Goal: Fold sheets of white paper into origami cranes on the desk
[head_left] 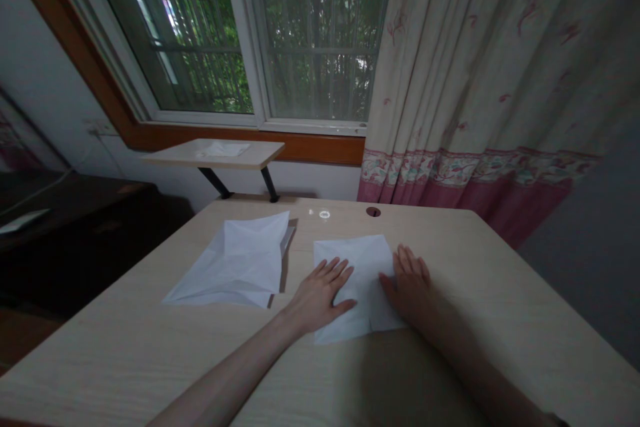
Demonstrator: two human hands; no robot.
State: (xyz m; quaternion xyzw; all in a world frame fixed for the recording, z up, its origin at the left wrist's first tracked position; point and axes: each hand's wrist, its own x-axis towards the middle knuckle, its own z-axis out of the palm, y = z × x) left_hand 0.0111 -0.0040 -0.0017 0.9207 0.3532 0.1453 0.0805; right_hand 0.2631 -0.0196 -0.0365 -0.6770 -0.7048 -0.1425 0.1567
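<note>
Grip apart: left hand (320, 290) and right hand (409, 280) lie flat on white paper (363, 255).

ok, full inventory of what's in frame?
sheet: 1, white, mid table, under both hands
creased paper: 1 pile, white, on table left of sheet
card: 1, brown, under creased paper, only its edge shows
table: 1, light wood, foreground
hole: 1, dark, near table's far edge
shelf: 1, light wood, below window
window: 1, white frame, back wall
curtain: 1, cream with pink hem, right
cabinet: 1, dark, left
left hand: 1, bare, flat on sheet's left part
right hand: 1, bare, flat on sheet's right part
</note>
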